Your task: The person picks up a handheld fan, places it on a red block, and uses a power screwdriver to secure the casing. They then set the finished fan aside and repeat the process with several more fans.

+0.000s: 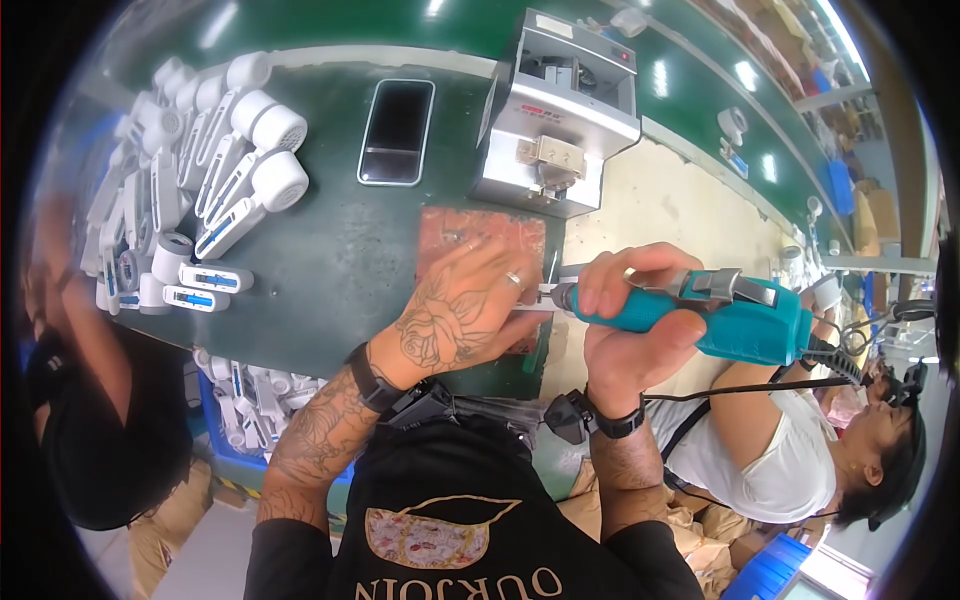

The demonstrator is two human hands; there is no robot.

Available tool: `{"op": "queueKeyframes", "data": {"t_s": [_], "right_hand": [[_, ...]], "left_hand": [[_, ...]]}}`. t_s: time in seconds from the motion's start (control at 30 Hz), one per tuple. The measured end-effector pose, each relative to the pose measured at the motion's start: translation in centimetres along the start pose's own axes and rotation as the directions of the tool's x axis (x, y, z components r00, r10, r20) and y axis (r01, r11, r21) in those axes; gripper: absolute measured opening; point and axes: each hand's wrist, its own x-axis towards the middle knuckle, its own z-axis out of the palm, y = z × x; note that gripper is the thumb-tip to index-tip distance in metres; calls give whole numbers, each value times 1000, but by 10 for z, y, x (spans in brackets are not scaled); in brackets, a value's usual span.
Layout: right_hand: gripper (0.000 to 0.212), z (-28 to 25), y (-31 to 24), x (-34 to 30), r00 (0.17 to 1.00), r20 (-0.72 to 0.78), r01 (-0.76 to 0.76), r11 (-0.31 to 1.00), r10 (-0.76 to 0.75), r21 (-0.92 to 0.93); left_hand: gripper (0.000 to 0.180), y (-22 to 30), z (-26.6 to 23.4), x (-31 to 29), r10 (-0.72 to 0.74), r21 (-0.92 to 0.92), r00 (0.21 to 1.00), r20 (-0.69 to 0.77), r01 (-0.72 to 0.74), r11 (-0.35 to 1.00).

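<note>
My right hand (635, 345) is wrapped round a teal electric screwdriver (755, 325), which lies nearly level with its bit pointing left. The bit meets a small white plastic part (533, 306) at the fingertips of my left hand (450, 310). My left fingers are closed on that part and hide most of it, so its full shape does not show. Under the left hand lies a worn red block (450, 226) on the green bench top (330, 260).
White handheld devices with round heads (280, 180) pile up at the left. A phone (397, 130) lies at the back, beside a silver machine (550, 130). Below the bench edge stands a blue crate (215, 410) of white parts. Co-workers sit at both sides; a cord trails right from the screwdriver.
</note>
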Motion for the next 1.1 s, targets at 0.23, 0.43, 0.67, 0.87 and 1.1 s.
{"op": "queueKeyframes", "data": {"t_s": [0.23, 0.43, 0.67, 0.87, 1.1], "right_hand": [[73, -3, 2, 1, 999, 53, 8, 1000, -9, 12], [68, 0, 0, 1, 993, 105, 58, 998, -56, -15], [66, -1, 1, 5, 992, 95, 91, 996, -89, -22], [72, -3, 3, 1, 996, 71, 49, 999, -48, -13], [68, -12, 4, -2, 995, 102, -37, 975, 15, 218]], "left_hand": [[32, 0, 0, 0, 9, -9, 1000, -9, -9, 1000], [31, -1, 2, 0, 17, -23, 1000, -21, -18, 1000], [35, 1, -5, 3, -12, -42, 998, 58, 15, 999], [38, -3, 3, -1, 26, -42, 999, -38, -28, 999], [35, 11, -6, 8, -43, -33, 997, -57, 42, 999]]}}
